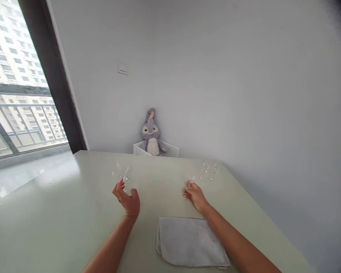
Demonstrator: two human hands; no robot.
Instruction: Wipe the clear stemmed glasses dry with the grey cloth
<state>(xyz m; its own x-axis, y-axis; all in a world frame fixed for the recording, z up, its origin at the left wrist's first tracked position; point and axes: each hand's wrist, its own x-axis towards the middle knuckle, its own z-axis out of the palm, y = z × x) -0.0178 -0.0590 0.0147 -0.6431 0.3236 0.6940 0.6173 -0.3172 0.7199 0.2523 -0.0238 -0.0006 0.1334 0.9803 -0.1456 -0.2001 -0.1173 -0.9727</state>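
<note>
My left hand (127,201) hovers over the left side of the table, thumb and fingers spread apart with no grip showing. Just beyond its fingertips stand clear stemmed glasses (126,176), partly hidden by the fingers and hard to tell apart. On the right, my right hand (196,195) has its fingers closed around a small clear stemmed glass (190,177), whose bowl shows above the fingers; the hand is slightly blurred. Farther back, more stemmed glasses (216,167) stand upright near the table's far right corner.
A folded grey cloth (187,242) lies on the pale green table (59,220) near the front, partly under my right forearm. A grey plush toy (150,132) sits in a white perforated basket (172,151) behind the far edge. Walls adjoin the back and right; a window is left.
</note>
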